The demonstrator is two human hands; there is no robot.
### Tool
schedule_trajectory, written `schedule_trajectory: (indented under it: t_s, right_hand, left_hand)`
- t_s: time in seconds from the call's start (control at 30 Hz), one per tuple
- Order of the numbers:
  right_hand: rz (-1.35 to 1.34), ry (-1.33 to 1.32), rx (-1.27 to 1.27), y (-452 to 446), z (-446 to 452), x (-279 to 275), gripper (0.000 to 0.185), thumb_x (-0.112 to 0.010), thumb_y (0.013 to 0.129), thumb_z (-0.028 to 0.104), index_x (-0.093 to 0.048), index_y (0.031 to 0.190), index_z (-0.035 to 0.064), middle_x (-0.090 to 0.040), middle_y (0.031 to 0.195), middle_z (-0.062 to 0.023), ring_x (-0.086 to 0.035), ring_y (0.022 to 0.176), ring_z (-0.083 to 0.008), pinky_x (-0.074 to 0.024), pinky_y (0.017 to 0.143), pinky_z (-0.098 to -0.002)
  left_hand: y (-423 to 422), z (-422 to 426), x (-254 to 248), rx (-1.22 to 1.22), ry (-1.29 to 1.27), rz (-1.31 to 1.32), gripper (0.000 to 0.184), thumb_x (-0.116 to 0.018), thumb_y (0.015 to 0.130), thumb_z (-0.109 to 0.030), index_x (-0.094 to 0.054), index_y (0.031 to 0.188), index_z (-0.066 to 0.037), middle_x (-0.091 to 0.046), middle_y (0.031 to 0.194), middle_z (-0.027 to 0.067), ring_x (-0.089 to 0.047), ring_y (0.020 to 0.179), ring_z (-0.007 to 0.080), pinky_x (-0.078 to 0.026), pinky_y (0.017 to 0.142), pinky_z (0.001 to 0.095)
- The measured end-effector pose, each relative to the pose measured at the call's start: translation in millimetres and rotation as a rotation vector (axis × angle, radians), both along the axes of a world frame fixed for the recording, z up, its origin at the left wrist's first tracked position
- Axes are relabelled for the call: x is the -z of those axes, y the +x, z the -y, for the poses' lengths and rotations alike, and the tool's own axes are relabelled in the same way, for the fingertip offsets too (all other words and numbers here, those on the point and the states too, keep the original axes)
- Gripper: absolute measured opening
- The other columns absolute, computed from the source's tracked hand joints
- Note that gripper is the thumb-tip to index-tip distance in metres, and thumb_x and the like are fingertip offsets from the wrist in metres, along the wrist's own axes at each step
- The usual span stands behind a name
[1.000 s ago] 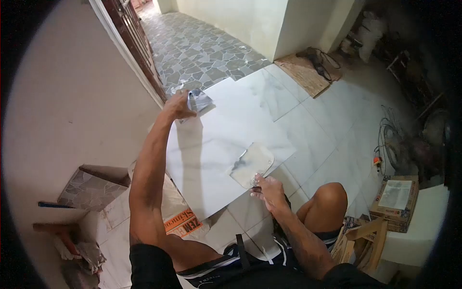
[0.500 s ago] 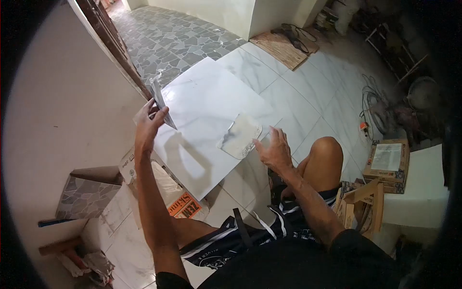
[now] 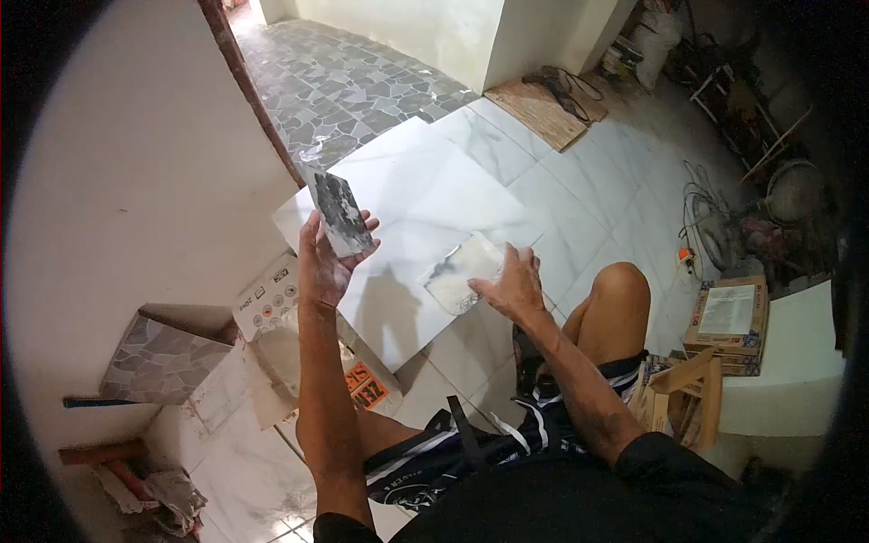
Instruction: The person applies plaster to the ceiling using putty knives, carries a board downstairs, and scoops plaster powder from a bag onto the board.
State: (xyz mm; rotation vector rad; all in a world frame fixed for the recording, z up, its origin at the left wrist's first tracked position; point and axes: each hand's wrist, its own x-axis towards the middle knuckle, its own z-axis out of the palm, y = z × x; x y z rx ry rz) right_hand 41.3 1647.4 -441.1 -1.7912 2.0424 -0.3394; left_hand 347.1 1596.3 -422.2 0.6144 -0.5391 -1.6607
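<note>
My left hand (image 3: pixel 332 262) grips a flat grey piece (image 3: pixel 339 210) with white smears on its dark face, raised above the left part of a large white sheet (image 3: pixel 398 195). At the sheet's lower right edge lies a pale, rounded-corner plate (image 3: pixel 463 273) with a grey smudge. My right hand (image 3: pixel 518 288) is at that plate's right edge, thumb and fingers apart on either side of its corner; whether it bears any of the plate's weight cannot be told.
Below the sheet is an orange-labelled bag (image 3: pixel 365 385) beside an open carton (image 3: pixel 269 294). A stone-pattern tile (image 3: pixel 158 360) leans at the left wall. Boxes (image 3: pixel 729 317) stand right; a wooden board (image 3: pixel 543 110) and cables (image 3: pixel 697 208) lie farther off.
My left hand has turned the grey piece so its smeared face shows, and moved it right and towards me. My right hand, off the plate half a second ago, is back at its edge.
</note>
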Motion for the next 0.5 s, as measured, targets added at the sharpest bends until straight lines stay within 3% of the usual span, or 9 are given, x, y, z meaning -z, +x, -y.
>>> schedule_trajectory:
  t_s: [0.07, 0.2, 0.27, 0.37, 0.5]
  right_hand:
    - [0.112, -0.021, 0.129, 1.4, -10.3, 4.6, 0.100, -0.083, 0.073, 0.043, -0.034, 0.141, -0.0125, -0.045, 0.130, -0.0295, -0.044, 0.126, -0.0425, -0.0365, 0.109, -0.0523]
    - [0.566, -0.042, 0.337, -3.1, -11.6, 44.6, 0.089, -0.085, 0.075, 0.026, -0.035, 0.136, -0.0167, -0.057, 0.115, -0.0276, -0.062, 0.102, -0.0342, -0.0543, 0.087, -0.0453]
    - [0.869, 0.069, 0.433, 0.9, -10.0, 49.9, 0.078, -0.084, 0.076, 0.016, -0.039, 0.130, -0.0178, -0.064, 0.104, -0.0230, -0.069, 0.083, -0.0275, -0.0614, 0.068, -0.0368]
    - [0.951, 0.061, 0.419, 0.4, -15.5, 49.2, 0.039, -0.073, 0.088, 0.010, -0.054, 0.117, -0.0070, -0.068, 0.091, -0.0108, -0.067, 0.068, -0.0150, -0.0591, 0.054, -0.0257]
    - [1.044, 0.193, 0.495, -3.8, -21.3, 33.6, 0.035, -0.073, 0.087, 0.008, -0.057, 0.115, -0.0056, -0.068, 0.091, -0.0091, -0.067, 0.072, -0.0160, -0.0570, 0.058, -0.0275]
  left_hand:
    - [-1.1, -4.8, -3.2, -0.031, 0.027, -0.064, 0.073, -0.045, 0.097, -0.058, -0.046, 0.138, 0.003, -0.060, 0.125, 0.0274, -0.063, 0.113, 0.0392, -0.058, 0.090, 0.0493]
    - [-2.3, -6.7, -4.0, 0.029, -0.028, -0.148, 0.077, -0.039, 0.097, -0.060, -0.044, 0.141, 0.004, -0.059, 0.126, 0.0299, -0.067, 0.106, 0.0414, -0.060, 0.087, 0.0485]
    - [-5.2, -5.7, -2.0, 0.063, -0.065, -0.178, 0.076, -0.039, 0.098, -0.059, -0.044, 0.141, 0.003, -0.060, 0.126, 0.0304, -0.067, 0.106, 0.0419, -0.060, 0.088, 0.0483]
    - [-8.7, -7.0, -3.7, 0.109, -0.101, -0.184, 0.076, -0.038, 0.098, -0.059, -0.042, 0.143, 0.003, -0.057, 0.128, 0.0327, -0.066, 0.107, 0.0428, -0.059, 0.089, 0.0490]
    - [-7.8, -2.9, -4.2, 0.207, -0.150, -0.198, 0.079, -0.039, 0.098, -0.059, -0.037, 0.146, 0.004, -0.053, 0.132, 0.0351, -0.065, 0.108, 0.0441, -0.058, 0.090, 0.0506]
